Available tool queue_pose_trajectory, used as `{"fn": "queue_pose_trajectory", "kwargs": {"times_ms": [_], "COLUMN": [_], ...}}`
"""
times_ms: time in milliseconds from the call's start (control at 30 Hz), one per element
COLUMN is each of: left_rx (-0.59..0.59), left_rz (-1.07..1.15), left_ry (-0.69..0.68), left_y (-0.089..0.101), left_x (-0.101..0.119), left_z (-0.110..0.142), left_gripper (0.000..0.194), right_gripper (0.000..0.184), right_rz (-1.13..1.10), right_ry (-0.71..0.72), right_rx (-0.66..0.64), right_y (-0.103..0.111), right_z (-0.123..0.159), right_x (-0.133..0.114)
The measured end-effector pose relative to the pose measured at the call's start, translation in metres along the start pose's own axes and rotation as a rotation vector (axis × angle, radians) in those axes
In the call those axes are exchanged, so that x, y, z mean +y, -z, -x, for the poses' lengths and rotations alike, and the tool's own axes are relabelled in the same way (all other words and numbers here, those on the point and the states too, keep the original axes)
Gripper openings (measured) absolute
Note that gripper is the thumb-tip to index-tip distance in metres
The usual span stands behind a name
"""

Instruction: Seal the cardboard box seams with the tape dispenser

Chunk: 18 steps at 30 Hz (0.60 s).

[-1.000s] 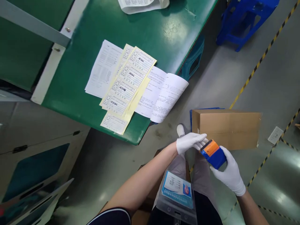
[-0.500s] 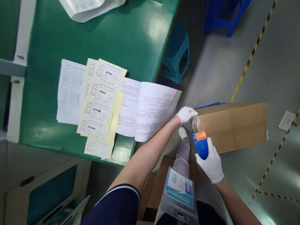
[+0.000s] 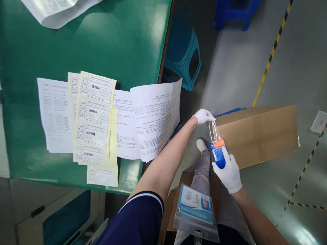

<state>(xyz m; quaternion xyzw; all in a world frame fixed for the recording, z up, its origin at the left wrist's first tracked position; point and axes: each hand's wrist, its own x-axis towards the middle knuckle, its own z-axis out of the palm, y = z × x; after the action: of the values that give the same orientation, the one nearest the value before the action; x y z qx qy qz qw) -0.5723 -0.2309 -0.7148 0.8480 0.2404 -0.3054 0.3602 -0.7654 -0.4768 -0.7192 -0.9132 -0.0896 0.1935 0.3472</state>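
My right hand (image 3: 229, 172), in a white glove, is closed around a blue and orange tape dispenser (image 3: 218, 153). A strip of clear tape (image 3: 214, 131) runs from the dispenser up to my left hand (image 3: 203, 116), also gloved in white, whose fingertips pinch its free end. Both hands are at the near end of a brown cardboard box (image 3: 258, 136). The tape passes in front of that end. Whether the tape touches the box I cannot tell.
Left of me is a green table (image 3: 84, 44) with yellow-edged label sheets (image 3: 94, 119) and printed papers (image 3: 155, 119) overhanging its edge. A teal stool (image 3: 185, 54) and a blue stool (image 3: 236, 15) stand beyond. Striped tape (image 3: 272, 54) marks the floor.
The tape strip between my hands is straighter and looks a little longer. My view has shifted, so the table and papers sit further left. Both hands keep their holds.
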Motion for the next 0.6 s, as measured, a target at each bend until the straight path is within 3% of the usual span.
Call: {"fn": "queue_pose_trajectory", "kwargs": {"times_ms": [100,133,233,267,300,333,367,433,533,600], "left_rx": [-0.050,-0.091,-0.122,-0.079,0.001,0.076,0.112,0.065,-0.144,-0.184], "left_rz": [-0.003,-0.028,-0.191,-0.258,-0.349,-0.443,-0.517,-0.642,-0.689,-0.755], "left_ry": [0.028,0.044,0.182,0.232,0.249,0.227,0.172,0.022,-0.027,0.003], "left_y": [-0.008,-0.011,-0.020,-0.022,-0.024,-0.026,-0.027,-0.033,-0.046,-0.054], "left_x": [-0.014,-0.021,-0.042,-0.046,-0.047,-0.045,-0.038,-0.016,0.020,0.035], "left_z": [-0.011,-0.015,-0.025,-0.027,-0.027,-0.024,-0.020,-0.006,0.019,0.029], "left_gripper": [0.029,0.039,0.125,0.145,0.148,0.136,0.111,0.051,0.041,0.043], "right_gripper": [0.080,0.080,0.080,0.081,0.082,0.083,0.083,0.085,0.085,0.082], "right_rz": [-0.012,-0.018,-0.022,-0.022,-0.024,-0.024,-0.020,-0.013,0.015,0.026], "right_ry": [-0.040,-0.061,-0.101,-0.106,-0.108,-0.112,-0.122,-0.131,-0.083,-0.051], "right_rx": [-0.048,-0.065,-0.097,-0.111,-0.131,-0.151,-0.171,-0.193,-0.156,-0.108], "right_y": [-0.007,-0.009,-0.013,-0.013,-0.013,-0.014,-0.014,-0.015,-0.022,-0.029], "right_z": [0.001,0.002,0.003,0.002,0.001,-0.001,-0.004,-0.004,0.020,0.060], "right_x": [0.003,0.004,0.004,0.004,0.003,0.002,0.002,0.003,0.018,0.039]}}
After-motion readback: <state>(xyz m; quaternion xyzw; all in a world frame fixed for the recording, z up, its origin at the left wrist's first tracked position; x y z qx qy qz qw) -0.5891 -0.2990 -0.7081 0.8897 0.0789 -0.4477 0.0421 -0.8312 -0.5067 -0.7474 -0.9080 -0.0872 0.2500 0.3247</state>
